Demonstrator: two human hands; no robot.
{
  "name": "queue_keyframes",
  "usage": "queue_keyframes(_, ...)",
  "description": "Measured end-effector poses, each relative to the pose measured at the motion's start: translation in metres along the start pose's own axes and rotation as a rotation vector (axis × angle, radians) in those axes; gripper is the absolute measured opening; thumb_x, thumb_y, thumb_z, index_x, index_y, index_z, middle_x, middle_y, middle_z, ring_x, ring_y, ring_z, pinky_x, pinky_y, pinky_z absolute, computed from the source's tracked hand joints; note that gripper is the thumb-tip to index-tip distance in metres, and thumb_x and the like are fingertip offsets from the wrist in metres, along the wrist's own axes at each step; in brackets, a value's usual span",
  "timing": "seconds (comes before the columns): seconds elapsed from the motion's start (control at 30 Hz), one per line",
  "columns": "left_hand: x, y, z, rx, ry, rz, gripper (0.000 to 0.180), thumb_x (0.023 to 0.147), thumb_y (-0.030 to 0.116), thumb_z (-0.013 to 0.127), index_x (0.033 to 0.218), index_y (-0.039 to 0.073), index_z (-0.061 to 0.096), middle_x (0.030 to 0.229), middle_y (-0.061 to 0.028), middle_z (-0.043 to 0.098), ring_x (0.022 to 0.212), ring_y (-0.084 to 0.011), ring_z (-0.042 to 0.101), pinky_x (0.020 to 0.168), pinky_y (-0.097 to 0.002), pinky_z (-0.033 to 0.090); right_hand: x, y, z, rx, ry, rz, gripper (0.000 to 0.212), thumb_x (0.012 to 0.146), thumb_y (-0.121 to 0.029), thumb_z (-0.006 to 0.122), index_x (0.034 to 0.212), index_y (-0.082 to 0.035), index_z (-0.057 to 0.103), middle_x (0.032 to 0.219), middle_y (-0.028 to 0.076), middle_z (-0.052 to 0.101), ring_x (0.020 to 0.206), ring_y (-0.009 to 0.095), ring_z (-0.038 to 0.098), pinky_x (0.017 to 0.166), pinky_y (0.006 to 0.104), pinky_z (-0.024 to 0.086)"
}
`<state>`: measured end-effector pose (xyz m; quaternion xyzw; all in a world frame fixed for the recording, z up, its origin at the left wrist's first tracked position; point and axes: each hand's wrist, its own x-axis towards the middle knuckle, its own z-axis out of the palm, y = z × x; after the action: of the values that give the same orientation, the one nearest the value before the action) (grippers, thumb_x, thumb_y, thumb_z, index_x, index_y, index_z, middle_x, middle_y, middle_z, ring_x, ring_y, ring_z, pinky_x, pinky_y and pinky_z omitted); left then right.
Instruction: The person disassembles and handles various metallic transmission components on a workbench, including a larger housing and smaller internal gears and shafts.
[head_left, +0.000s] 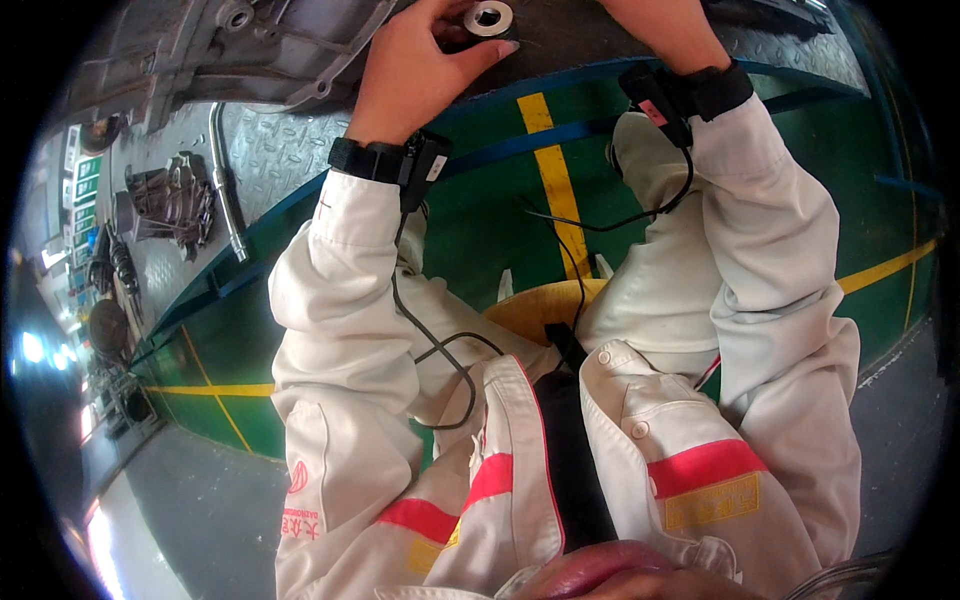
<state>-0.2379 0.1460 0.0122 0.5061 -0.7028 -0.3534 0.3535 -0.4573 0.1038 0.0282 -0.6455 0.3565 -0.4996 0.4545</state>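
At the top edge, my left hand (425,62) is closed around a short round metal socket (489,19), its bright ring-shaped end facing up with a dark hole in the middle. Thumb and fingers curl about its sides. Just left of this hand lies a large grey cast metal housing (270,50) with ribs and bolt holes. My right hand (672,28) reaches over the far side of the bench at the upper right. Its fingers are cut off by the picture's edge, so what they do is hidden.
A tread-plate bench top (285,135) with a blue frame edge (560,70) runs across the front. On its left rest a long steel bar (222,180) and a dark metal casting (170,205). Black cables (440,350) hang from both wrist straps. A stool (535,308) is beneath me.
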Motion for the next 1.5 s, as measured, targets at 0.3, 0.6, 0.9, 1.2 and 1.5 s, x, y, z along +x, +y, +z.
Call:
queue_keyframes(0.3, -0.005, 0.0, -0.008, -0.048, -0.087, -0.066, 0.04, 0.085, 0.001, 0.081, 0.12, -0.003, 0.064, 0.105, -0.0094, 0.074, 0.094, -0.0148, 0.071, 0.083, -0.0278, 0.056, 0.0, 0.0, -0.002, 0.031, -0.004, 0.011, 0.026, 0.086, -0.008, 0.083, 0.106, 0.006, 0.073, 0.09, 0.002, 0.073, 0.08, 0.007, 0.067, 0.071, 0.0222, 0.054)
queue_keyframes(0.6, -0.009, 0.001, -0.005, -0.075, -0.072, -0.105, 0.04, 0.085, 0.0, 0.08, 0.121, -0.003, 0.064, 0.104, -0.0093, 0.074, 0.094, -0.0138, 0.071, 0.083, -0.0277, 0.056, 0.0, -0.002, 0.003, 0.014, -0.007, 0.007, 0.027, 0.085, -0.007, 0.083, 0.106, 0.007, 0.073, 0.093, 0.005, 0.075, 0.082, 0.009, 0.069, 0.073, 0.0236, 0.055)
queue_keyframes(0.9, -0.009, 0.002, -0.002, -0.025, -0.048, -0.041, 0.039, 0.085, 0.002, 0.081, 0.12, -0.003, 0.065, 0.102, -0.0089, 0.074, 0.091, -0.0136, 0.07, 0.081, -0.0277, 0.056, -0.001, -0.001, 0.005, 0.034, -0.016, 0.029, 0.028, 0.085, -0.006, 0.083, 0.108, 0.007, 0.072, 0.094, 0.006, 0.075, 0.082, 0.01, 0.07, 0.073, 0.0238, 0.056)
queue_keyframes(1.2, -0.009, 0.0, -0.003, -0.074, -0.069, -0.033, 0.04, 0.086, 0.002, 0.081, 0.121, -0.003, 0.064, 0.103, -0.0091, 0.074, 0.091, -0.0141, 0.071, 0.08, -0.0279, 0.056, -0.001, -0.001, 0.003, 0.005, -0.009, 0.04, 0.028, 0.085, -0.007, 0.083, 0.108, 0.006, 0.073, 0.093, 0.005, 0.075, 0.081, 0.009, 0.07, 0.072, 0.023, 0.055)
queue_keyframes(1.5, -0.008, 0.001, -0.005, -0.018, -0.071, -0.081, 0.041, 0.084, 0.003, 0.081, 0.121, -0.002, 0.064, 0.103, -0.0094, 0.075, 0.092, -0.0142, 0.071, 0.082, -0.0282, 0.056, -0.001, -0.001, 0.005, 0.02, -0.015, 0.042, 0.028, 0.085, -0.007, 0.083, 0.107, 0.006, 0.073, 0.093, 0.004, 0.075, 0.081, 0.008, 0.069, 0.072, 0.0228, 0.054)
